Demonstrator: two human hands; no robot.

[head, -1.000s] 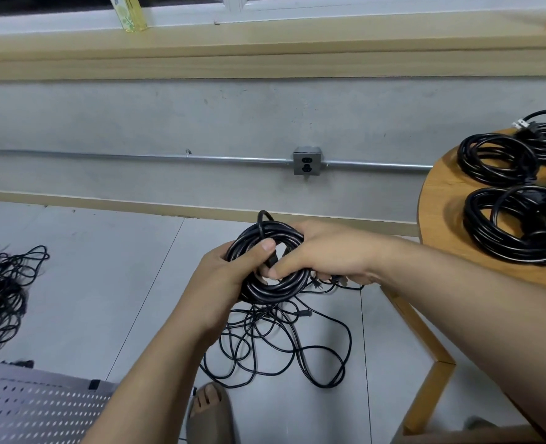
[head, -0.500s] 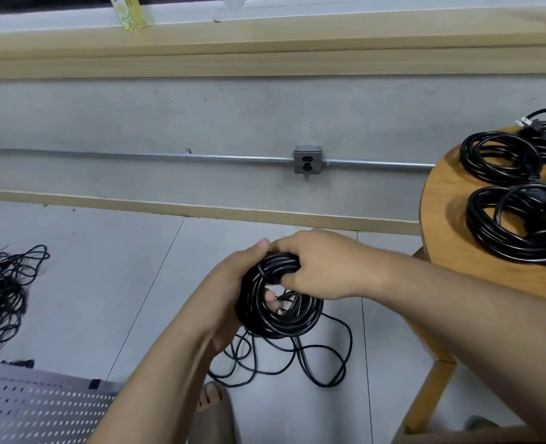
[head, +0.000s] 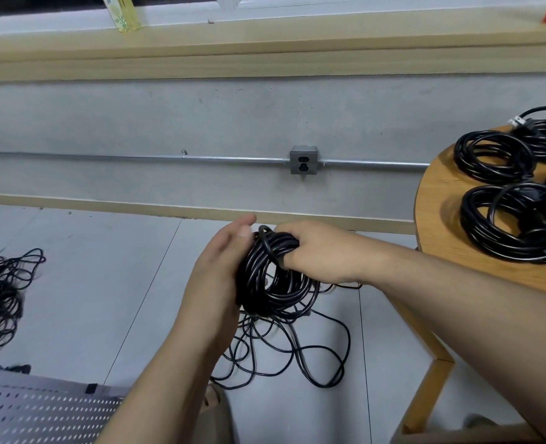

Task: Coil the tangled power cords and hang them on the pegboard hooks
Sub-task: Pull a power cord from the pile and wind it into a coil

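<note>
Both hands meet on the coil (head: 255,283): the left hand (head: 217,274) lies flat against its side, the right hand (head: 319,251) curls over the top loops. Below them loose cord (head: 294,346) trails on the floor (head: 89,283); feeding it up in matching loops should prevent twists. Right of them, finished coils (head: 505,225) sit on a table (head: 431,219).

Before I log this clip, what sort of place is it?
Probably a workshop or utility room: a concrete wall with a surface-mounted outlet box on metal conduit, a pegboard panel at lower left, and coiled cords on a round wooden table.
</note>
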